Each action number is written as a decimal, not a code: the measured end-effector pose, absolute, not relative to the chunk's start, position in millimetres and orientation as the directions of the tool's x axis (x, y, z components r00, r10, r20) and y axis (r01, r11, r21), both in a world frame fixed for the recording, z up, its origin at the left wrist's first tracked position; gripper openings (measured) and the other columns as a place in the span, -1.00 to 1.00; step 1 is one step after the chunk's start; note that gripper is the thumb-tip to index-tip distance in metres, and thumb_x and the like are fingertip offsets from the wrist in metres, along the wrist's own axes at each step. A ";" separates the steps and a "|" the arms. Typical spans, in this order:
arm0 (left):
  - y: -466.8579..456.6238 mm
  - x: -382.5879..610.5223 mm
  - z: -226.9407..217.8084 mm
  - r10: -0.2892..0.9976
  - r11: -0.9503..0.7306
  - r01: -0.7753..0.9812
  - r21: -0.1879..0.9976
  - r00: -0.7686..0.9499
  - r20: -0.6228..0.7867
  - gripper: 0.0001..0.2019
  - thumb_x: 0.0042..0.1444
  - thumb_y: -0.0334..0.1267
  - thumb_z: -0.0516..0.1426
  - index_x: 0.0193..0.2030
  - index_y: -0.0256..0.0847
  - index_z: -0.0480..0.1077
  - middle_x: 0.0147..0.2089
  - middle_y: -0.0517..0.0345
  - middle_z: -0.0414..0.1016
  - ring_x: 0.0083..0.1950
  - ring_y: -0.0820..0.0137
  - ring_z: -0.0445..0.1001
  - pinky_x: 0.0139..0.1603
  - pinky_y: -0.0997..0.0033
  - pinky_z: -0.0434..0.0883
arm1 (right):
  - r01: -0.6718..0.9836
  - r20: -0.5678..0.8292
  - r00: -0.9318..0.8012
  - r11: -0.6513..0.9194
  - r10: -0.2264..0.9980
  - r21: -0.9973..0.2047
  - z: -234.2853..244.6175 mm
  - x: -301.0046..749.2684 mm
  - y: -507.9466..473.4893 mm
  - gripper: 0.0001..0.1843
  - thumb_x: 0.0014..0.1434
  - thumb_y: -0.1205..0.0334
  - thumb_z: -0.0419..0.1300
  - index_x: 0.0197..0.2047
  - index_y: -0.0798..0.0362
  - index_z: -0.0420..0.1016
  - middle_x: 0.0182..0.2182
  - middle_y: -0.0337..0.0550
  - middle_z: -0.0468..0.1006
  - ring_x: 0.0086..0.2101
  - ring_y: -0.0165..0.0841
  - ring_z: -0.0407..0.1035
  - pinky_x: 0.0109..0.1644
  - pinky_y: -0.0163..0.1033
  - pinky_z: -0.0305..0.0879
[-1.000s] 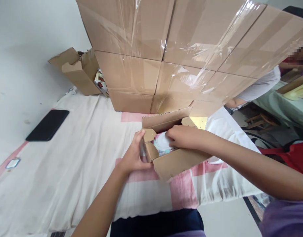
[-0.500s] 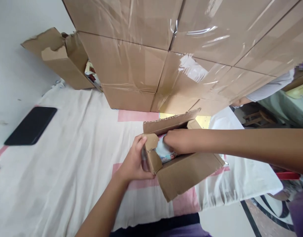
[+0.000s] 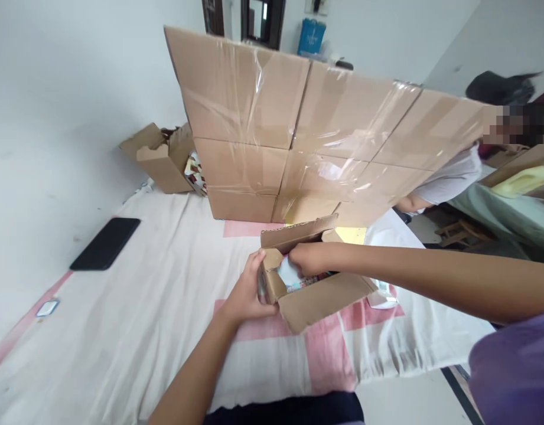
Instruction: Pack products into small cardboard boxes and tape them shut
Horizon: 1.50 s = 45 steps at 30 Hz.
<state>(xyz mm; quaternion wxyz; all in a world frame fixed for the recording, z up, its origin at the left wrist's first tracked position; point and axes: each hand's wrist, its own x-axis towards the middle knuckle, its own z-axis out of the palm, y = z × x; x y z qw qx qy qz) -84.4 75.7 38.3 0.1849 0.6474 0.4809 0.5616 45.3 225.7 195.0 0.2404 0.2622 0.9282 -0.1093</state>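
An open cardboard box sits on the cloth-covered table in front of me, its flaps spread outward. My left hand is closed around the box's left end, thumb at the near corner and fingers at the far one. Inside the box lies a pale packet with colourful print along its lower edge. My right hand reaches into the box from the right, curled against the packet and gripping it. The right fingertips are hidden down in the box.
Taped cardboard panels stand upright like a wall behind the box. Another open carton is at the back left. A black tablet-like slab lies on the white and pink cloth. A co-worker's sleeve shows behind the panels.
My view has tilted up, showing more of the room above the panels. My left hand keeps its hold on the box, and my right hand stays inside it with a small shift.
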 end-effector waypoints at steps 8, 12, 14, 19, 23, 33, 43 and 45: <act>69.9 -91.9 43.2 0.859 -0.429 0.483 0.763 -0.042 0.510 0.22 -0.05 -0.11 0.42 0.55 0.02 -0.35 0.47 -0.23 0.02 0.40 -0.13 0.22 0.37 -0.24 0.23 | 0.333 -0.067 -0.941 0.878 0.331 -0.344 201.9 93.3 207.5 -0.89 0.24 0.38 0.18 -0.30 0.04 0.52 -0.32 -0.15 0.61 -0.34 -0.30 0.46 -0.26 -0.24 0.29; 70.8 -96.5 40.7 0.846 -0.428 0.547 0.719 -0.038 0.532 0.17 -0.03 -0.07 0.41 0.55 0.02 -0.25 0.52 -0.21 -0.02 0.47 -0.19 0.12 0.39 -0.27 0.21 | 0.242 0.388 -0.755 0.775 0.529 -0.584 186.9 152.0 219.7 -0.79 0.37 0.17 0.10 -0.12 -0.02 0.56 -0.19 -0.12 0.62 -0.14 -0.23 0.49 0.02 -0.11 0.38; 71.0 -98.4 39.6 0.842 -0.426 0.563 0.708 -0.040 0.538 0.15 -0.03 -0.06 0.41 0.55 0.03 -0.23 0.52 -0.21 -0.01 0.48 -0.19 0.11 0.38 -0.24 0.23 | 0.266 0.422 -0.664 0.722 0.617 -0.639 170.2 179.6 229.7 -0.74 0.36 0.06 0.13 -0.02 -0.06 0.58 -0.02 -0.07 0.62 0.04 -0.14 0.46 0.21 0.02 0.33; 72.5 -97.0 37.4 0.837 -0.434 0.533 0.726 -0.059 0.544 0.02 -0.02 -0.10 0.40 0.48 0.04 -0.10 0.43 -0.20 0.10 0.40 -0.06 0.24 0.34 -0.12 0.27 | 0.167 0.287 -0.662 0.509 0.692 -0.844 132.1 209.3 230.8 -0.57 0.40 -0.14 0.04 0.10 -0.16 0.58 0.40 -0.25 0.26 0.41 -0.13 0.07 0.52 0.09 -0.07; 81.2 -78.6 36.1 0.739 -0.510 0.395 0.764 -0.253 0.624 -0.22 0.01 0.11 0.34 0.30 0.04 0.12 0.45 -0.15 0.02 0.45 -0.04 0.12 0.36 -0.10 0.21 | -0.027 0.304 -0.633 0.372 0.712 -0.928 118.3 208.4 227.6 -0.53 0.40 -0.09 -0.04 0.12 -0.16 0.58 0.41 -0.29 0.25 0.43 -0.10 0.02 0.52 0.09 -0.07; 98.7 -54.0 61.8 0.714 -0.467 -0.050 0.883 -0.610 0.343 -0.18 -0.12 -0.11 0.22 0.38 0.07 0.20 0.32 0.06 0.30 0.34 0.05 0.29 0.23 0.13 0.35 | -0.091 0.271 -0.567 0.268 0.778 -0.959 98.5 183.3 251.9 -0.24 0.15 0.16 0.19 0.42 -0.26 0.18 0.43 -0.23 0.19 0.35 -0.10 0.13 0.40 0.10 0.13; 95.2 -66.9 59.4 0.734 -0.464 0.090 0.881 -0.518 0.439 -0.78 0.06 -0.02 0.15 -0.30 -0.11 0.44 0.15 0.05 0.34 0.29 0.05 0.27 0.28 0.09 0.23 | -0.141 0.605 -0.550 0.650 0.576 -0.747 98.5 184.5 253.3 -0.75 0.37 0.05 0.11 -0.16 -0.10 0.59 0.09 -0.05 0.47 0.19 -0.05 0.27 0.31 0.14 0.17; 95.8 -67.6 60.1 0.733 -0.461 0.117 0.879 -0.508 0.452 -0.75 0.13 0.01 0.12 -0.30 -0.11 0.44 0.13 0.04 0.35 0.27 0.06 0.28 0.28 0.07 0.22 | -0.137 0.635 -0.553 0.693 0.539 -0.708 97.6 185.3 255.7 -0.70 0.39 -0.01 0.07 -0.13 -0.09 0.59 0.10 -0.01 0.47 0.19 -0.04 0.26 0.30 0.16 0.16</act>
